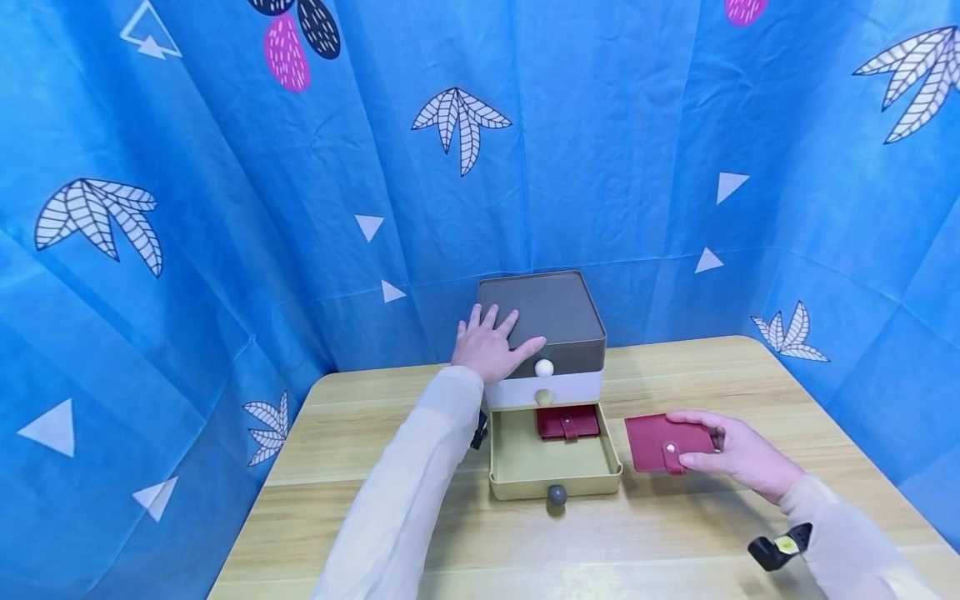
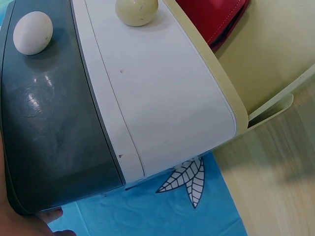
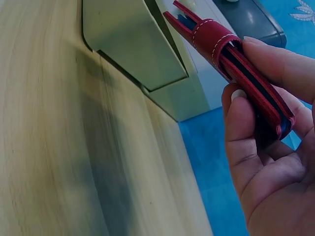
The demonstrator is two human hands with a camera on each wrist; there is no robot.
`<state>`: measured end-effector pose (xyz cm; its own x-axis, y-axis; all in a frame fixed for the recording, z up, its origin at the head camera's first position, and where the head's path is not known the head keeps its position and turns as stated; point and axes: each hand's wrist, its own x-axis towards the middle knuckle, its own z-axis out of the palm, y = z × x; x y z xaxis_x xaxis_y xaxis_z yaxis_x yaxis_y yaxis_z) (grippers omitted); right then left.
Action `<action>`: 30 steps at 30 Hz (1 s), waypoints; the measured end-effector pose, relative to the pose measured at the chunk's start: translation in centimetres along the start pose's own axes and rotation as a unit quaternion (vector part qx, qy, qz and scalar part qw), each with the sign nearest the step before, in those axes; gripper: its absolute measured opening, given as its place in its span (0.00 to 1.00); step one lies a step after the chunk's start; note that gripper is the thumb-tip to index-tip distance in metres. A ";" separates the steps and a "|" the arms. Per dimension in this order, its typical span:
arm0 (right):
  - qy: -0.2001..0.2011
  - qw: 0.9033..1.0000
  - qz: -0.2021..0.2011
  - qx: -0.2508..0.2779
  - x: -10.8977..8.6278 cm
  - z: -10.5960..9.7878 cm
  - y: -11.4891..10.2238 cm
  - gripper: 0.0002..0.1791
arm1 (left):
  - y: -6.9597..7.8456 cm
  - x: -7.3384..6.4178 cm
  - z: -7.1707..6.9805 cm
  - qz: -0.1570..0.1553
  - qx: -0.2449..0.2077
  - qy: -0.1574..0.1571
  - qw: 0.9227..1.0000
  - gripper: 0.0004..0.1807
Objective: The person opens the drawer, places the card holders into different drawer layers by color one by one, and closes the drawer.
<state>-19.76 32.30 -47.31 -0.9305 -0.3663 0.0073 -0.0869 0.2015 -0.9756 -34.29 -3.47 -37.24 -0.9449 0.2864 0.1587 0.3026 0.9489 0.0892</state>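
My left hand (image 1: pixel 491 348) lies with spread fingers on the dark top of a small three-tier drawer box (image 1: pixel 543 304). The bottom drawer (image 1: pixel 517 471), pale yellow with a grey knob (image 1: pixel 557 495), is pulled out. Toward its back lies a red wallet (image 1: pixel 567 422) with a strap, partly under the white tier. To the right of the drawer, my right hand (image 1: pixel 738 454) holds a second red wallet (image 1: pixel 651 442) between thumb and fingers. Seen edge-on in the right wrist view, this wallet (image 3: pixel 251 81) has a stitched strap closed over it and is raised above the table.
The box stands near the back of a light wooden table (image 1: pixel 360 467). A blue patterned curtain (image 1: pixel 600 167) hangs behind and at both sides. The upper two drawers are closed, with a white knob (image 1: pixel 543 367) and a cream knob (image 1: pixel 543 397).
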 end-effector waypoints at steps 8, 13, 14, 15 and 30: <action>-0.001 1.000 0.001 0.001 1.0 0.9 -0.3 0.33 | 0.0 -0.1 -0.2 0.002 -0.003 -0.002 1.000 0.50; -0.010 1.000 -0.001 0.009 1.6 1.7 -0.3 0.32 | 0.0 -0.1 -0.2 0.002 -0.003 -0.003 1.000 0.49; -0.010 1.000 -0.001 0.009 1.8 1.8 -0.3 0.32 | 0.0 -0.1 -0.2 0.002 -0.003 -0.003 1.000 0.49; -0.009 1.000 0.000 0.008 1.9 2.0 -0.4 0.32 | 0.0 -0.1 -0.2 0.003 -0.003 -0.003 1.000 0.49; -0.017 1.000 -0.014 -0.001 4.3 3.8 -0.7 0.33 | 0.0 -0.1 -0.4 0.004 0.002 -0.008 1.000 0.50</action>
<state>-22.37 27.08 -47.48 -0.9147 -0.4031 0.0274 -0.1142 0.1928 -0.9746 -34.14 -3.57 -36.90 -0.9442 0.2963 0.1438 0.3101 0.9469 0.0847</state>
